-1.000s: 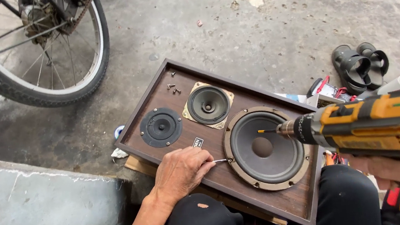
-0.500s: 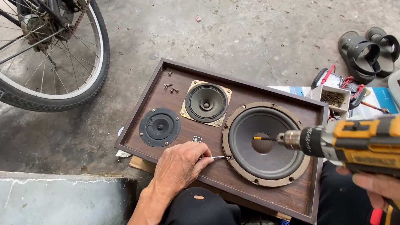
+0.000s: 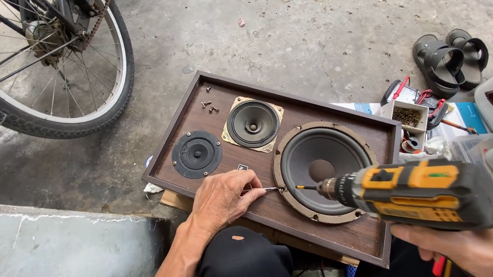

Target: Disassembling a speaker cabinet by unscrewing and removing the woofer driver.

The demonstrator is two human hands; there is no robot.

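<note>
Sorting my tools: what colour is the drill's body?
Yellow and black drill, seen in the head view.

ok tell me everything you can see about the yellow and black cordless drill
The yellow and black cordless drill has a chunky plastic-looking body, a dark chuck and a thin bit. It lies roughly level, held from below by the right hand. Its bit points left, over the cone of the large round woofer in the brown wooden speaker cabinet, toward a thin screw held by the left hand.

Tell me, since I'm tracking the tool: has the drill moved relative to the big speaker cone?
Yes. The drill has dropped toward the lower rim of the big cone; earlier its bit pointed at the centre.
</note>
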